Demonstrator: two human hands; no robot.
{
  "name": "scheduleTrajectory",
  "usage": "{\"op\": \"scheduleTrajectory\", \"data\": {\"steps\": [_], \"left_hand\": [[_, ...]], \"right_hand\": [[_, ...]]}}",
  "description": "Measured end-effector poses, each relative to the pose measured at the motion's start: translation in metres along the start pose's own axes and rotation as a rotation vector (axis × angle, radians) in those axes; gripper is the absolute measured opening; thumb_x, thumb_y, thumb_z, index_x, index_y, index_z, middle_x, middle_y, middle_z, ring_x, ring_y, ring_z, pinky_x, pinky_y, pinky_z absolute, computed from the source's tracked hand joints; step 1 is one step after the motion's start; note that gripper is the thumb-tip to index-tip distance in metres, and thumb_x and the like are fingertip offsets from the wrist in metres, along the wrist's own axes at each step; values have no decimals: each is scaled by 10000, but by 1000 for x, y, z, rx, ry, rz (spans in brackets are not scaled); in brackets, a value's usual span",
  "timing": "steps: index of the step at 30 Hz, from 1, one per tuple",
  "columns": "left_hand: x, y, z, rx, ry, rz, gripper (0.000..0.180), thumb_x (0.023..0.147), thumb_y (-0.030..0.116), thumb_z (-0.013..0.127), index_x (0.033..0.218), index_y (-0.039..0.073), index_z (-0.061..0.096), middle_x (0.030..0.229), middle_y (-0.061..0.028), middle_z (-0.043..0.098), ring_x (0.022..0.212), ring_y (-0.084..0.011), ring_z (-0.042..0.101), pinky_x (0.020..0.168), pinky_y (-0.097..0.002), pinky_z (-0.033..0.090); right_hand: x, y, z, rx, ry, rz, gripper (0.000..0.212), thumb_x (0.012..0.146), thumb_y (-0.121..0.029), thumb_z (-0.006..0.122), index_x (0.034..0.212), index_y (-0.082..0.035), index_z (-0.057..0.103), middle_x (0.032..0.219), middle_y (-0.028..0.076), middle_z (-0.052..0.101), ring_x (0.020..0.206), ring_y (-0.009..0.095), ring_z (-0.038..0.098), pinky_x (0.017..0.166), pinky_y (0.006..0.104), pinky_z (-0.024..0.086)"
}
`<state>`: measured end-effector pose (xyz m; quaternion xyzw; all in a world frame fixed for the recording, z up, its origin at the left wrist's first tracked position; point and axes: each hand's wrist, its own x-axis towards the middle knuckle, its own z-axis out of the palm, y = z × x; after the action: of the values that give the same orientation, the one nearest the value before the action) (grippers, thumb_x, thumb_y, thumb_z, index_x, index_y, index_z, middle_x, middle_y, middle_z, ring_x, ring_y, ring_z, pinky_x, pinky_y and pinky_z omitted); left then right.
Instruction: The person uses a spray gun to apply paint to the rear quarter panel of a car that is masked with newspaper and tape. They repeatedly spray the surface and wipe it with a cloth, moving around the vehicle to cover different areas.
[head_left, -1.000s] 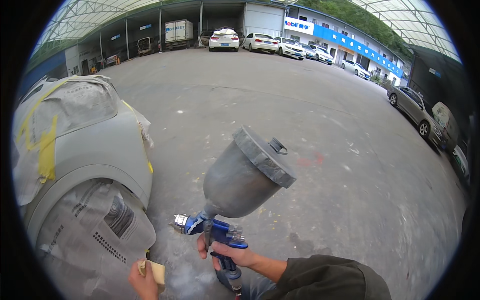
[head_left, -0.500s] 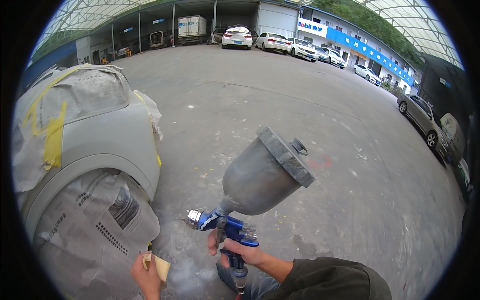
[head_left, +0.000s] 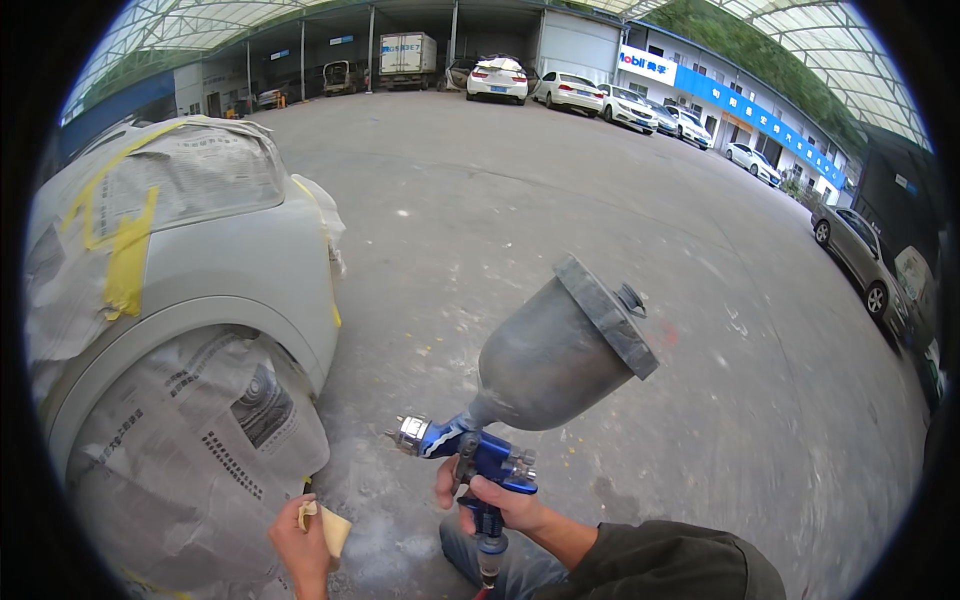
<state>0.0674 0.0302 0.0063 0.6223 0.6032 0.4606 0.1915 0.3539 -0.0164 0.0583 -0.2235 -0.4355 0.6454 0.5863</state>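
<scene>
My right hand (head_left: 512,502) is wrapped round the handle of a blue spray gun (head_left: 487,458). A large, tilted grey cup (head_left: 555,350) with a ridged lid sits on top of the gun, and its silver nozzle points left toward the car. A hose fitting shows below the handle. My left hand (head_left: 303,545) is closed on a folded pale yellow cloth (head_left: 335,535), low beside the covered wheel. The pale car body (head_left: 235,265) stands to the left. Printed masking paper (head_left: 205,440) fills its wheel arch, and more paper with yellow tape (head_left: 128,265) covers its upper part.
Grey concrete floor (head_left: 430,200) marked with paint specks stretches ahead. White cars (head_left: 570,90) and a box truck (head_left: 407,57) are parked at the back. A brown-grey car (head_left: 850,245) stands at the far right. My bent knee (head_left: 465,555) is below the gun.
The whole view has shifted, so the car, the background and both hands sit a little farther right. Both hands keep their holds on the spray gun and the cloth.
</scene>
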Motion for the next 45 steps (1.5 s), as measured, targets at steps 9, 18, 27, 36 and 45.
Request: {"op": "scheduleTrajectory", "data": {"steps": [9, 18, 27, 36, 45], "left_hand": [[0, -9, 1, 19, -20, -4, 137, 790, 43, 639, 907, -14, 680, 846, -170, 679, 780, -324, 661, 719, -374, 507], [-3, -9, -6, 75, 14, 47, 157, 763, 35, 646, 916, 19, 681, 875, -157, 680, 803, -337, 655, 726, -388, 508], [-9, -4, -18, 248, -79, 134, 328, 707, 57, 703, 1031, 96, 664, 946, -94, 681, 817, -311, 658, 688, -371, 529], [58, 23, -48, 672, -108, 392, 395, 710, 91, 735, 1095, 89, 649, 1040, -61, 681, 740, -225, 677, 572, -309, 527], [145, 27, -41, 1061, -189, 678, 329, 725, 51, 588, 1044, -26, 616, 1189, -163, 608, 1003, -265, 637, 692, -330, 532]], "right_hand": [[0, -7, 6, -14, 23, -57, 380, 961, -321, 547, 1144, 11, 519, 1043, 119, 569, 902, 149, 578, 563, 241, 538], [14, -6, 4, -66, 64, -24, 472, 922, -386, 577, 1083, 54, 521, 954, 163, 568, 730, 182, 614, 514, 256, 551], [45, 19, -12, -35, 89, -91, 527, 903, -492, 545, 983, 24, 472, 806, 153, 530, 481, 179, 542, 384, 242, 482], [88, 57, -23, 150, 39, -96, 467, 923, -398, 552, 1003, 50, 449, 863, 142, 494, 656, 206, 552, 333, 259, 505], [139, 73, -28, 299, -46, -151, 701, 925, -359, 561, 1415, -9, 201, 881, 150, 487, 697, 242, 545, 333, 278, 524]]}}
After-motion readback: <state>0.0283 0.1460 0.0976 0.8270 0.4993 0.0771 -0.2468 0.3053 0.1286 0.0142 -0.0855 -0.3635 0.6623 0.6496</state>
